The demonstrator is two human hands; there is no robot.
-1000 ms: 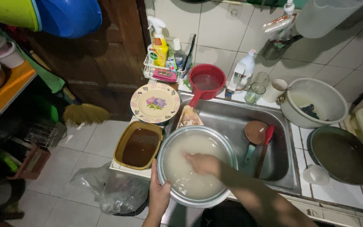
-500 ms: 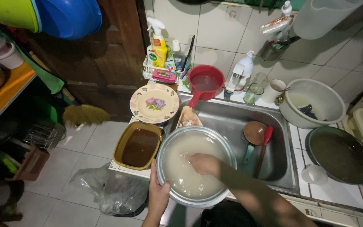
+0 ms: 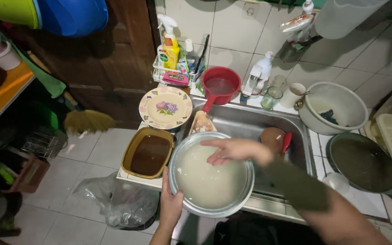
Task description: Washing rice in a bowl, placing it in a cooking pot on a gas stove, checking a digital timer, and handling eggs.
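A round metal bowl [image 3: 247, 190] full of cloudy white water rests over the near left corner of the steel sink [image 3: 250, 124]. My left hand [image 3: 170, 203] grips the bowl's near rim from below. Above the water, my right hand [image 3: 232, 150] lies flat with its fingers spread, the fingertips at or just over the surface. It holds nothing. Whether grains lie under the water is hidden by the cloudiness.
Left of the bowl stands a yellow rectangular tub [image 3: 148, 153] of brown liquid, with a flowered plate [image 3: 165, 107] behind it. A red dipper [image 3: 220, 84] sits at the sink's back. Right: a white basin [image 3: 334, 108] and dark pan [image 3: 363, 162]. A plastic bag [image 3: 114, 204] lies on the floor.
My right hand has lifted from deep in the cloudy water to its surface, fingers spread. My left hand keeps its hold on the rim.
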